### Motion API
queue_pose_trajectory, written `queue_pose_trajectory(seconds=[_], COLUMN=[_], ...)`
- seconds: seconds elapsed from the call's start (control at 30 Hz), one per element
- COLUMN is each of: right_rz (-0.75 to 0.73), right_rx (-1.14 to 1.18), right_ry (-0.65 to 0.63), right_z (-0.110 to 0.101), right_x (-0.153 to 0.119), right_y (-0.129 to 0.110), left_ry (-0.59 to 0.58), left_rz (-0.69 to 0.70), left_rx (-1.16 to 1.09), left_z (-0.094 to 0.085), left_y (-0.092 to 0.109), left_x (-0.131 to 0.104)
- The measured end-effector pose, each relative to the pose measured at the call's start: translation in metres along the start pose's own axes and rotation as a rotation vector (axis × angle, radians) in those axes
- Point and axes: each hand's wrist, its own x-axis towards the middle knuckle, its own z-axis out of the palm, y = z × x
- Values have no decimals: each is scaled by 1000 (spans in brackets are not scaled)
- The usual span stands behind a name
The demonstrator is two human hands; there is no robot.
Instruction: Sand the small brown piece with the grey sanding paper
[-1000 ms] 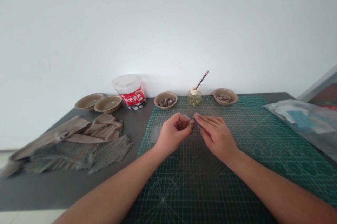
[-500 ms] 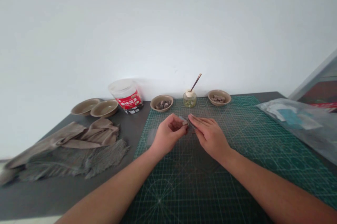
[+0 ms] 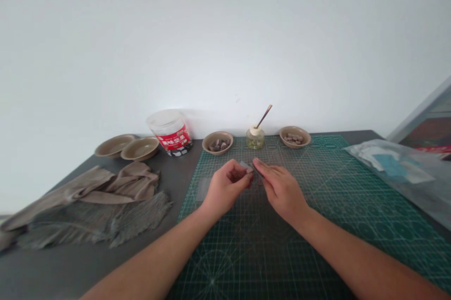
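Observation:
Above the green cutting mat [image 3: 239, 253], my left hand [image 3: 227, 182] is closed in a pinch on a small brownish stone-like piece [image 3: 249, 170]. My right hand [image 3: 283, 190] faces it from the right, its fingers pressed together along a thin dark flat piece [image 3: 258, 169], whose kind I cannot make out. The fingertips of both hands are close to each other. A small greyish flat patch [image 3: 244, 164] shows just behind the left fingertips. Left of my left hand, a translucent sheet [image 3: 202, 189] lies on the mat.
Along the wall stand a bowl of dark chunks [image 3: 217, 143], a glass jar with a brush [image 3: 255, 138], a bowl of brown pieces [image 3: 295, 137] and a red-labelled tub [image 3: 171, 133]. Two bowls [image 3: 140, 148] and crumpled cloths [image 3: 116, 192] are left, a plastic bag [image 3: 394, 164] right.
The whole scene sits slightly lower in view as the camera tilts up a little. Both hands keep nearly the same pose, with small shifts at the fingertips.

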Motion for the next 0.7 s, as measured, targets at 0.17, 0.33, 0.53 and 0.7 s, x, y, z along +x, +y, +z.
queue_pose_trajectory(seconds=[0.17,0.33,0.53,0.7], right_rz=[-21,-62,-49,-32], right_rx=[-5,-22,-75,-74], right_ry=[-27,-25,-40,-36], right_z=[0,-2,-3,-1], right_x=[-1,-3,-1,-1], right_y=[0,2,0,0], left_ry=[16,14,35,41], left_rz=[4,16,9,-2], left_rx=[20,64,111,84], left_z=[1,3,0,1], left_y=[1,-1,-2,-1], left_x=[-1,-2,-1,-1])
